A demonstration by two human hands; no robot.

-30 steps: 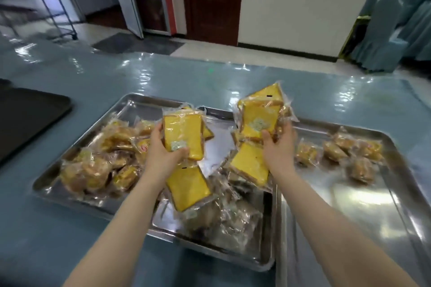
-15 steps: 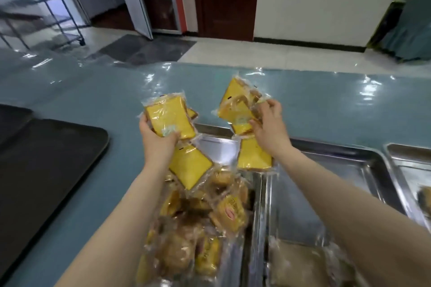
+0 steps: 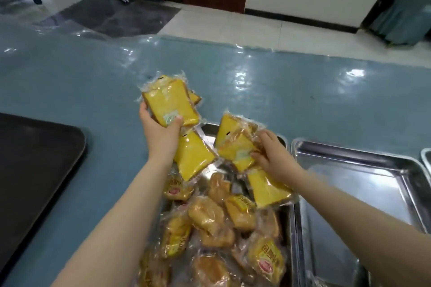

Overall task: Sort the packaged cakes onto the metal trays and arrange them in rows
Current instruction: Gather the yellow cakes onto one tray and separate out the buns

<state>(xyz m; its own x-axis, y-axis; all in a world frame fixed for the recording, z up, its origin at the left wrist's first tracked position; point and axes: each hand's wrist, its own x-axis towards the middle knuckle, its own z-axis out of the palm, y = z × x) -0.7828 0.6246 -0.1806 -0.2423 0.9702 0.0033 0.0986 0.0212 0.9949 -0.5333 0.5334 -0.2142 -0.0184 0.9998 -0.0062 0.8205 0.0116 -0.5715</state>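
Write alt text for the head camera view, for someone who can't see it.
Seen from above, a person's left hand and right hand each hold a bunch of yellow packaged cake slices over a metal tray piled with wrapped buns. An emptier metal tray sits to the right and a black tray to the left, all on a blue table.

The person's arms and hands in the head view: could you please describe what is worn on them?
Nothing is worn. Both forearms are bare as far as the frame shows, with no sleeves in view. The left hand and right hand carry no gloves, rings, watch or bracelet that can be seen.
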